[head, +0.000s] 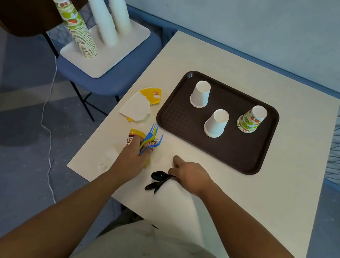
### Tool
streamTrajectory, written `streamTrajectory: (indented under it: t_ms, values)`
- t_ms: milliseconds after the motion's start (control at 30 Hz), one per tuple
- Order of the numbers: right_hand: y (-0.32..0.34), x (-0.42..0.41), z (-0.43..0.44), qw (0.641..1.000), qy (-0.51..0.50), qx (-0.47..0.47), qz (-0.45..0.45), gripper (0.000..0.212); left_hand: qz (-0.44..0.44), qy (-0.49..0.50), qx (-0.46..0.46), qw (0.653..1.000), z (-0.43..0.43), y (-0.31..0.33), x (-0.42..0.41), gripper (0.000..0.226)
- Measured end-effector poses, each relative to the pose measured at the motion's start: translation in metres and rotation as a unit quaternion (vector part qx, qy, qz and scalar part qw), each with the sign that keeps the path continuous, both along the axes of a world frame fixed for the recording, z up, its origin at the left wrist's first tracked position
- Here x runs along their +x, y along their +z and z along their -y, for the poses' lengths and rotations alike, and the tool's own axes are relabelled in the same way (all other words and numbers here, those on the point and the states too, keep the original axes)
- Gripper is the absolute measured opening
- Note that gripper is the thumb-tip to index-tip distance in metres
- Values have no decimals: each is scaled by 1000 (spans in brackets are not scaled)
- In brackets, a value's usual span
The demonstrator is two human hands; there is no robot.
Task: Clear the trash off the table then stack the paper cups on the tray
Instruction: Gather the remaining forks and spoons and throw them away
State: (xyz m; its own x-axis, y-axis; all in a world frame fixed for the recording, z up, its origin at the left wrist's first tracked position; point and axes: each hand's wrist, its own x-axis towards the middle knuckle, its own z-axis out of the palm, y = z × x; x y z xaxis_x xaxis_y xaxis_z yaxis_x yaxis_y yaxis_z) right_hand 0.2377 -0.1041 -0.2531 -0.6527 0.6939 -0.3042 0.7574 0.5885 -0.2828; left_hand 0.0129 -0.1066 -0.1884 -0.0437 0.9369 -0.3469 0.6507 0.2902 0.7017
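Forks (152, 137), blue and green, fan loosely from the left grip (135, 154), which is curled round them and a snack wrapper (133, 138); reaching for more trash could spill the bundle. The right grip (190, 177) pinches black spoons (159, 180) over the worktop (296, 150). A napkin (135, 107) on a yellow packet (151, 94) lies just beside the tray (180, 117), where three upturned paper cups (216, 124) stand apart, unstacked.
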Motion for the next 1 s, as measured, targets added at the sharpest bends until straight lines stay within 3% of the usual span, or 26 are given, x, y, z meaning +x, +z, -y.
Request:
streamTrajectory:
  t_ms: [300,533,667,767,867,1000]
  values:
    - [4,41,25,990,-134,-28,-41,24,24,33,9,999,-8,-1,6,26]
    - [-6,25,42,985,-164,-48,-25,31,20,36,-15,999,-7,-5,14,26]
    - [-10,23,47,988,-152,-20,1,23,30,48,-28,998,-5,-4,14,29]
    - [-13,31,53,979,-202,-24,-19,25,58,67,-43,995,-3,-3,14,25]
    - [-9,39,59,941,-326,-52,-79,25,79,83,-68,991,1,-2,11,29]
    - [18,21,66,807,-516,-124,-257,25,134,110,-112,978,9,4,18,23]
